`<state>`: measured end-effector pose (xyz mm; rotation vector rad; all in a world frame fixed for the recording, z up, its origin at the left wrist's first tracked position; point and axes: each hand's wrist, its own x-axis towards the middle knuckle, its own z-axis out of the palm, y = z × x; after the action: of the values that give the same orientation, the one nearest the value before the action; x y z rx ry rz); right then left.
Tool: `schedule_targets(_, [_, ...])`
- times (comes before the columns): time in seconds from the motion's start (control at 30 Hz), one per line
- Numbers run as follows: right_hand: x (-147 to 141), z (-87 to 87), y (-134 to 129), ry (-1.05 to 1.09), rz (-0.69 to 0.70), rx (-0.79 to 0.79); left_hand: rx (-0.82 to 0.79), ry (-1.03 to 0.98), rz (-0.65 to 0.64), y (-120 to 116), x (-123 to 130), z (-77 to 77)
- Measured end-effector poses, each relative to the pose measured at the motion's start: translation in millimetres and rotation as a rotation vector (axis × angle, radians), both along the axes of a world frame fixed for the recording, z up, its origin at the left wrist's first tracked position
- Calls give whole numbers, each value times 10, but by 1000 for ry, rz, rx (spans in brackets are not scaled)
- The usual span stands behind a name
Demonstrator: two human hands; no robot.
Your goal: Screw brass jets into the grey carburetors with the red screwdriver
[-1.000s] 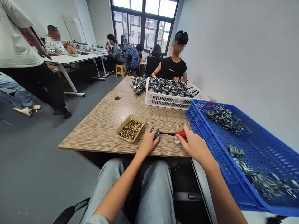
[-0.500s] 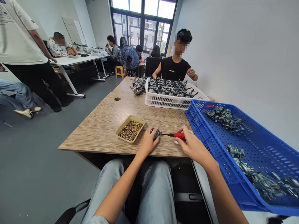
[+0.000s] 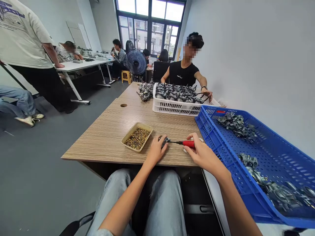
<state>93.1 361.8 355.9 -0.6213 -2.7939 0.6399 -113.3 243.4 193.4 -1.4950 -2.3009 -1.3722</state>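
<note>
To the left of the small grey metal part (image 3: 166, 141) is the beige rectangular tray (image 3: 137, 137) of brass-coloured screws (image 3: 138, 138). Your left hand (image 3: 157, 148) curls over the part on the wood-grain table (image 3: 103, 131), fingers seemingly closed on it, though they partly hide it. To the part's right, your right hand (image 3: 200, 149) pinches the red-handled screwdriver (image 3: 188, 143), its shaft pointing at the part. Farther right is the blue perforated plastic crate (image 3: 264, 144).

My left hand (image 3: 157, 149) curls palm-down at the frame's centre; my right hand (image 3: 203, 150) grips, right of it.
</note>
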Motion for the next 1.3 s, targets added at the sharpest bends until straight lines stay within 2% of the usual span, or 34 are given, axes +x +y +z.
schedule_targets(0.13, [21,-24,30,20,66,-7,5,-2,-5,5,0,-2])
schedule_targets(0.37, [13,-35,33,24,62,-5,1,3,0,1,0,4])
schedule_targets(0.47, [-10,-28,5,5,-8,42,8,3,-3,6,-6,-8])
schedule_targets(0.6, [-79,-12,-50,-58,-179,184,7,3,-5,13,-12,-21])
schedule_targets(0.7, [-110,-4,-70,-63,-219,208,3,3,-4,14,-13,-21])
schedule_targets(0.77, [-102,-1,-63,-33,-185,162,5,7,-2,13,-14,-20])
schedule_targets(0.9, [-45,-8,-19,29,-6,-3,8,11,-1,13,-18,-22])
schedule_targets(1.03, [-13,-7,-5,39,52,-1,10,10,-4,14,-18,-18])
schedule_targets(1.13, [-37,7,-41,23,-1,39,19,10,-4,13,-15,-11])
schedule_targets(1.3, [-124,-5,-108,-83,-229,260,18,15,-5,15,-11,-20])
